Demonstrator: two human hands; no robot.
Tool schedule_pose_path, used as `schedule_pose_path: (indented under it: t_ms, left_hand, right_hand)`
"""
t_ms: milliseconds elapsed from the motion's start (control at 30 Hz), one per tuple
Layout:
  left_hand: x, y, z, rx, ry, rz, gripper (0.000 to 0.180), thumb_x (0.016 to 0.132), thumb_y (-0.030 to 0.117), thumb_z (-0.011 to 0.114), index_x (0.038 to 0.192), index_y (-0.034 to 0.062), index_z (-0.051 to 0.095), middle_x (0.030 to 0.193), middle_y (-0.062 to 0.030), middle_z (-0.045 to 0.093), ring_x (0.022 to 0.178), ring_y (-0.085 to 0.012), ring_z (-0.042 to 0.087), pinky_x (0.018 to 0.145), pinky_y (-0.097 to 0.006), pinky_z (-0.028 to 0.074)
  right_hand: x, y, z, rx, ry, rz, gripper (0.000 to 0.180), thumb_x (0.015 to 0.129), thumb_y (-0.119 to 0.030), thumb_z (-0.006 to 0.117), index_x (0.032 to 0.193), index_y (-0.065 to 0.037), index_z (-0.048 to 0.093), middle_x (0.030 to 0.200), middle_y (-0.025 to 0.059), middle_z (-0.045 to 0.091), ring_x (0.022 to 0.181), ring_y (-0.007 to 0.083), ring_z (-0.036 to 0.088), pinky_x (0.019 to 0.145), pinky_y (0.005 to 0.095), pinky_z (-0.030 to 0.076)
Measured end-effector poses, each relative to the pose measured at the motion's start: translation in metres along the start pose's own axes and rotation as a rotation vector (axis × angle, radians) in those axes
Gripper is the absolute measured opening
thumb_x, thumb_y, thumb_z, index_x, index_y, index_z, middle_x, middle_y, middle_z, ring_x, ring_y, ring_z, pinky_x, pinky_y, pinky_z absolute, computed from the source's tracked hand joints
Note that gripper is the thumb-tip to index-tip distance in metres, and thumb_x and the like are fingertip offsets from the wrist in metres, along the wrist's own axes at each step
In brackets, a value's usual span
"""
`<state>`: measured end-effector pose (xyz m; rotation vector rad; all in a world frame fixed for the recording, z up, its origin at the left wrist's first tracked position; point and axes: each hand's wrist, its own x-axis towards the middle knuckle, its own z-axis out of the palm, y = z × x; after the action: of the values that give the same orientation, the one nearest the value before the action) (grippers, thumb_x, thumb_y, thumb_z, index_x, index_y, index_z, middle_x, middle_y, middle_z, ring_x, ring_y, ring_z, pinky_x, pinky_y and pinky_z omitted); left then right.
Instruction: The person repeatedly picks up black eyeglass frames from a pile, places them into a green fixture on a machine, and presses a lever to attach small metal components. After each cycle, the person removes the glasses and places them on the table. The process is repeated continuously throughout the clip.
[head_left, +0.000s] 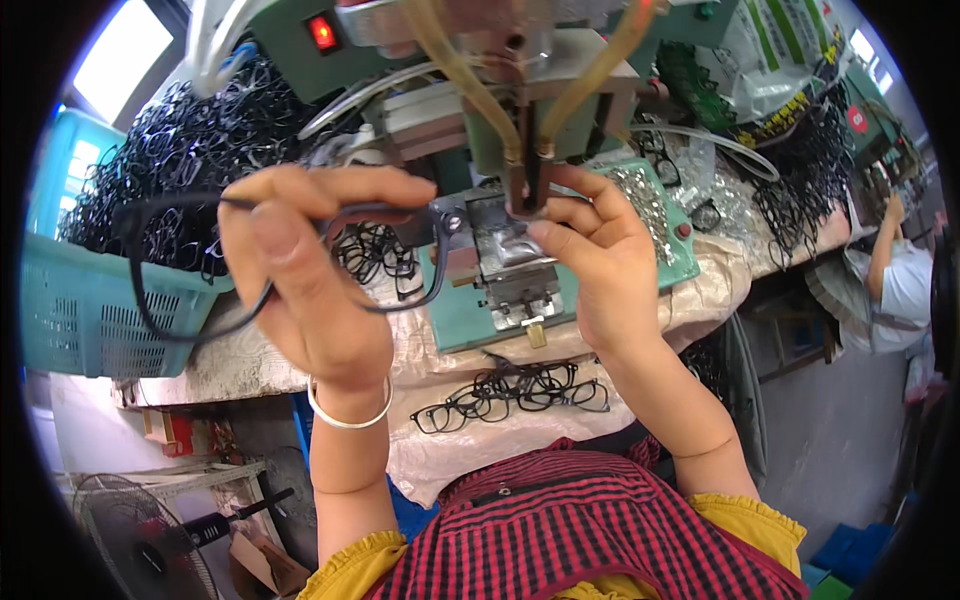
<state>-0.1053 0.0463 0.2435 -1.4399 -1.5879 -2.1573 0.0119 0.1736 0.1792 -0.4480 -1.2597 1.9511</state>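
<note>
My left hand [300, 250] is closed round the bridge area of a black eyeglass frame [142, 300], raised in front of the bench. One rim sticks out to the left, and the other, with a small shiny spot at its corner, reaches toward the machine. My right hand [605, 250] is at the dark upright tip [528, 185] of a green bench machine [440, 335]. Its thumb and fingers are pinched close to that tip; whatever lies between them is too small to make out. Below sits a metal fixture [515, 270] with a brass knob [537, 335].
Several black frames [510, 395] lie on a cloth at the bench's front edge. A heap of black frames [200, 150] rises behind a teal basket [100, 310]. Small metal parts [645, 205] fill a green tray at right. A fan [145, 540] stands lower left; another person [890, 280] sits far right.
</note>
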Motion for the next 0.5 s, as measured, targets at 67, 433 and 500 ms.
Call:
schedule_pose_path:
  t_ms: [67, 433, 500]
  left_hand:
    - [-0.030, 0.002, 0.001, -0.190, -0.221, -0.273, 0.032, 0.108, 0.030, 0.026, 0.097, 0.0042, 0.041, 0.076, -0.0221, 0.065, 0.067, -0.0247, 0.063, 0.067, -0.031, 0.052]
    - [-0.080, -0.027, 0.044, -1.013, -0.257, -1.345, 0.034, 0.107, 0.038, 0.041, 0.092, 0.0084, 0.049, 0.079, -0.0220, 0.068, 0.067, -0.0299, 0.070, 0.055, -0.030, 0.055]
    - [-0.080, -0.028, 0.042, -1.054, -0.257, -1.345, 0.034, 0.107, 0.038, 0.042, 0.094, 0.0083, 0.050, 0.081, -0.0214, 0.069, 0.069, -0.0294, 0.071, 0.056, -0.030, 0.056]
  right_hand:
    - [-0.009, -0.008, -0.023, -0.239, -0.147, -0.044, 0.049, 0.083, -0.001, 0.069, 0.129, 0.002, 0.055, 0.118, 0.0108, 0.066, 0.110, 0.0182, 0.063, 0.098, 0.0313, 0.046]
    - [0.035, 0.047, -0.156, -1.512, 0.218, -0.554, 0.013, 0.078, -0.015, 0.077, 0.088, -0.008, 0.073, 0.119, 0.0175, 0.065, 0.122, 0.0381, 0.054, 0.103, 0.0462, 0.042]
    - [0.043, 0.035, -0.151, -1.435, 0.237, -0.546, 0.012, 0.078, -0.014, 0.077, 0.086, -0.006, 0.073, 0.107, 0.0137, 0.068, 0.105, 0.0336, 0.059, 0.094, 0.0428, 0.046]
